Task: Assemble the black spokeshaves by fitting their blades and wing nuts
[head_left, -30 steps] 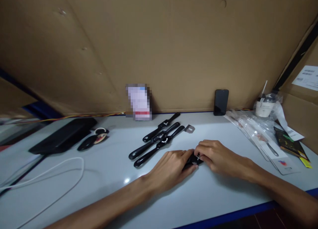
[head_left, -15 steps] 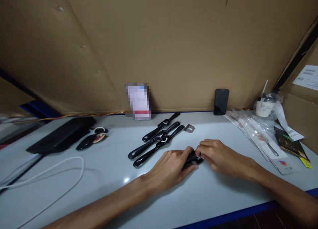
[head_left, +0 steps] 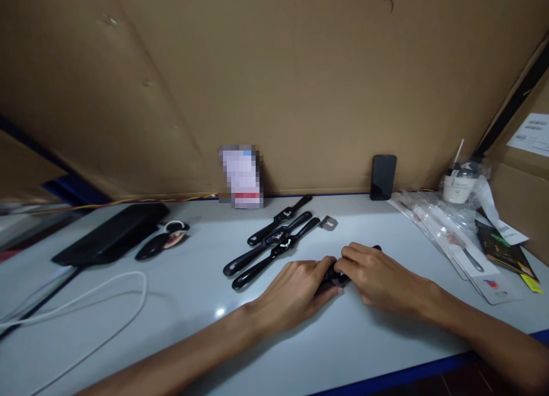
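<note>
A black spokeshave is held low over the table between my two hands. My left hand is closed around its left part, thumb on the near top side. The fingers of my right hand are bent together at the tool's middle, where small metal parts are partly hidden. A black handle tip shows beyond that hand. To the left lie three more black spokeshaves side by side: a far one, a middle one and a near one. A flat slotted steel blade rests by their right ends.
A blurred-out screen and a dark phone lean on the cardboard wall. Clear plastic packs and a cup sit at right. A black case, keys and a white cable occupy the left.
My right hand's fingers have shifted slightly left, lower over the spokeshave's middle, and the handle tip behind them now shows. My left hand keeps its hold. The view has shifted slightly.
</note>
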A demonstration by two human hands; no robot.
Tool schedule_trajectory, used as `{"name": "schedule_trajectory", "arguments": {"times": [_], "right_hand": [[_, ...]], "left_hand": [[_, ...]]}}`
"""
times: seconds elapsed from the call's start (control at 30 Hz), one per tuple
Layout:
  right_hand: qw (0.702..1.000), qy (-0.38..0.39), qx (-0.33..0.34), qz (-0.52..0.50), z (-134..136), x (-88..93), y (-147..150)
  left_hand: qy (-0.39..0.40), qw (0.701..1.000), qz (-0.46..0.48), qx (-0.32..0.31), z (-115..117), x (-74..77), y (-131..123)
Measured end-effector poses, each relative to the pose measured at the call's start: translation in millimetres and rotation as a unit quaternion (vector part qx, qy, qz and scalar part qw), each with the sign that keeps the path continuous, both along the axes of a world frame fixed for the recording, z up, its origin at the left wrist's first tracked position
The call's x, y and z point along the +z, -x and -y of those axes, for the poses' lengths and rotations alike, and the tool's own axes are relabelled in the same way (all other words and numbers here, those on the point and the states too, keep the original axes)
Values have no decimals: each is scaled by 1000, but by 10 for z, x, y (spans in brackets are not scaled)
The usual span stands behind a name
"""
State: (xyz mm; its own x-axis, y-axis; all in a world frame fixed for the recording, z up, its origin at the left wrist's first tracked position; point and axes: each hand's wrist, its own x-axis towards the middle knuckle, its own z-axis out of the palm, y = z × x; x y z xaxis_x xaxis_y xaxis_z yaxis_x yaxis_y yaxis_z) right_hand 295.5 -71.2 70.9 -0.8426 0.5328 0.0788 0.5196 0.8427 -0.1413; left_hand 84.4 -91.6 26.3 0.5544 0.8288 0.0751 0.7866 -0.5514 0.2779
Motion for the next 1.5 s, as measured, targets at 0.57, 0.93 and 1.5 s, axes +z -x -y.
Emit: {"name": "schedule_trajectory", "arguments": {"times": [0.57,0.93,1.5], "right_hand": [[999,-36,30,25,18,4,14],[970,130,-116,-173,-49,-182,75],[959,156,-120,-206,-33,-172,128]], "left_hand": [[-19,1000,12,1,-22,-21,24],[-53,998,4,-36,-63,-72,101],[-49,996,22,-68,-105,-40,182]]}}
